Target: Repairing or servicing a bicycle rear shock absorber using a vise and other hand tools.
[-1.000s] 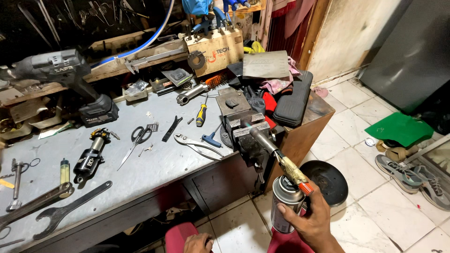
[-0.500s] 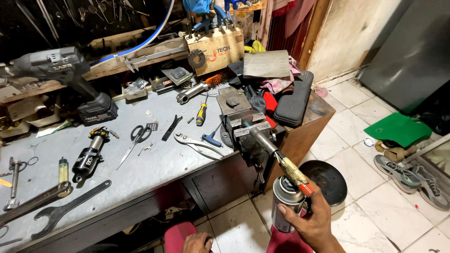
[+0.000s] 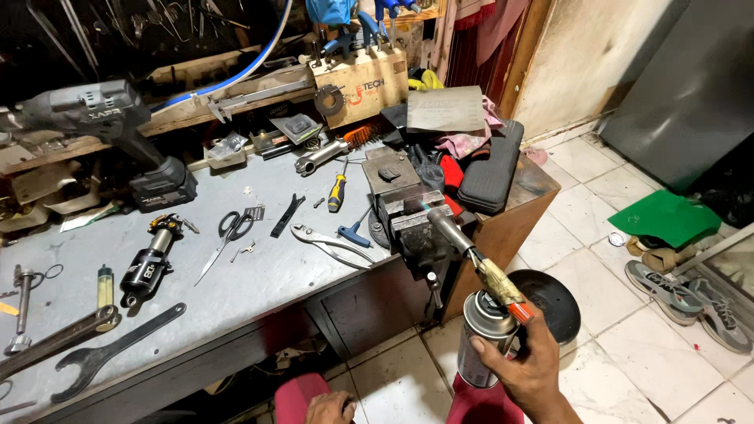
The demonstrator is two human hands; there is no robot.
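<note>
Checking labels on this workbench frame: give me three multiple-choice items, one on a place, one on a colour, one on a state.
1. Where do the scissors lie?
A. on the grey bench top
B. on the tiled floor
C. in the vise

2. What colour is the flat sheet on the floor at right?
A. red
B. green
C. yellow

3. What is the right hand doing?
A. resting empty
B. gripping the torch canister
C. holding pliers

Answers:
1 A, they lie on the bench top between shock absorber and pliers.
2 B, it is plainly green.
3 B, fingers wrap the canister, nozzle towards the bench vise.
</note>
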